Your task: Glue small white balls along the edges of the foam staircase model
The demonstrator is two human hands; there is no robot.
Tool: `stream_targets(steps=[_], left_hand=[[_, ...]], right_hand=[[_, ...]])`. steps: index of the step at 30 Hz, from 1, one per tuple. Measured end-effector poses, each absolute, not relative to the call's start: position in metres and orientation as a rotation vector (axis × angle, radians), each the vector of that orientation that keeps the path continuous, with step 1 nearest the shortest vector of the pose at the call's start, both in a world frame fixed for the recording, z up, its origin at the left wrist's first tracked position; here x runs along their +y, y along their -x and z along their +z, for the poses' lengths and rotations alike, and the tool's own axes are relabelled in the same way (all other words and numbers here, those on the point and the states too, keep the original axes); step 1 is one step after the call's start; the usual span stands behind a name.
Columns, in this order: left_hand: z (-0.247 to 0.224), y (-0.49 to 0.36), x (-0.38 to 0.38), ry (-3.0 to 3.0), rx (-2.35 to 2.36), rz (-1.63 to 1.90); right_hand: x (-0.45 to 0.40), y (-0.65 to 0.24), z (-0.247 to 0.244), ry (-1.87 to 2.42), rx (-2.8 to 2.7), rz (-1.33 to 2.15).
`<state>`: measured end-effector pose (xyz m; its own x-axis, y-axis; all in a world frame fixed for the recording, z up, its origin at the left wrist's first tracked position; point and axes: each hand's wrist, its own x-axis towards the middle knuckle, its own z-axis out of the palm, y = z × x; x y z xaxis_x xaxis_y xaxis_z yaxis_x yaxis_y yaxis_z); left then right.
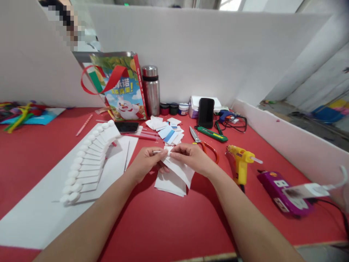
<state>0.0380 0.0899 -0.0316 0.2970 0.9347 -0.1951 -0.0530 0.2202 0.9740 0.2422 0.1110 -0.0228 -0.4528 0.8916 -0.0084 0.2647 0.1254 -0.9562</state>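
Note:
Both hands meet over the middle of the red table (163, 233). My left hand (153, 159) pinches a small white piece and a thin item whose kind is too small to tell. Fingers closed, my right hand (188, 155) holds the edge of a white paper sheet (181, 171), which hangs down to the right. Beneath it lie stacked white sheets (170, 185). Just beyond the hands are several white and blue paper pieces (169, 134). To the left, a curved white stair-like model (88, 160) edged with round white discs stands on a large white sheet (29, 214).
Orange-handled scissors (211, 150), a green cutter (212, 134) and a yellow glue gun (241, 162) lie right, near a purple power strip (285, 194). Behind stand a gift bag (124, 91), a steel bottle (151, 91), paint jars (173, 109) and a black phone (206, 112).

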Motion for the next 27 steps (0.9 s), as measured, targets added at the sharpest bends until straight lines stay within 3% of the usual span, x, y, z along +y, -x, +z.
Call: stream_targets(steps=[27], left_hand=[[-0.0368,-0.0371,0.0924,-1.125,0.948,1.036]], right_hand=[[0.1164,-0.2442,-0.0258,1.088,-1.817,1.240]])
